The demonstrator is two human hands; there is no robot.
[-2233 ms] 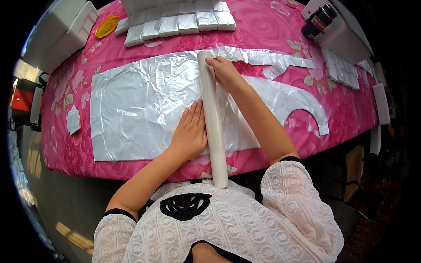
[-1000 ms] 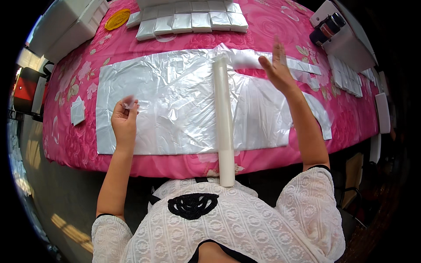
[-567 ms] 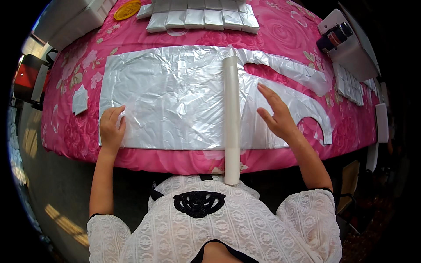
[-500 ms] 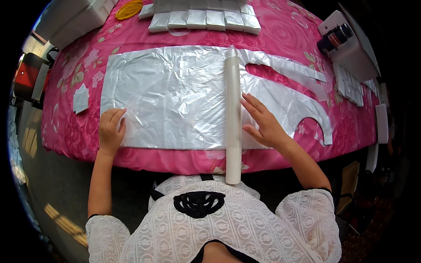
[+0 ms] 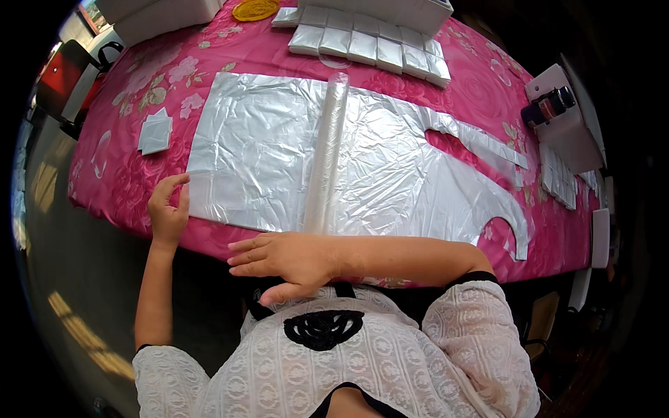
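Observation:
A silvery plastic vest-type bag (image 5: 390,181) lies flat across the table, its handle loops at the right. A long pale tube (image 5: 326,153) with a translucent, film-like surface lies across the bag. Its near end is hidden behind my right arm. At the bag's near left corner, my left hand (image 5: 169,212) pinches the thin edge, thumb and forefinger close together. My right hand (image 5: 289,261) is palm down at the near table edge, fingers stretched to the left. The wrist crosses the tube's near end; whether it presses on the tube I cannot tell.
Small folded silvery packets (image 5: 157,132) lie at the left. Rows of similar packets (image 5: 376,52) stand at the back, with more packets (image 5: 557,177) at the right. A dark bottle (image 5: 548,106) stands by a white box (image 5: 589,136). A yellow round item (image 5: 255,9) lies far back.
The tube has moved left across the bag. My right hand has swung from the tube's right side toward my body, fingers now pointing left. My left hand stays at the bag's corner.

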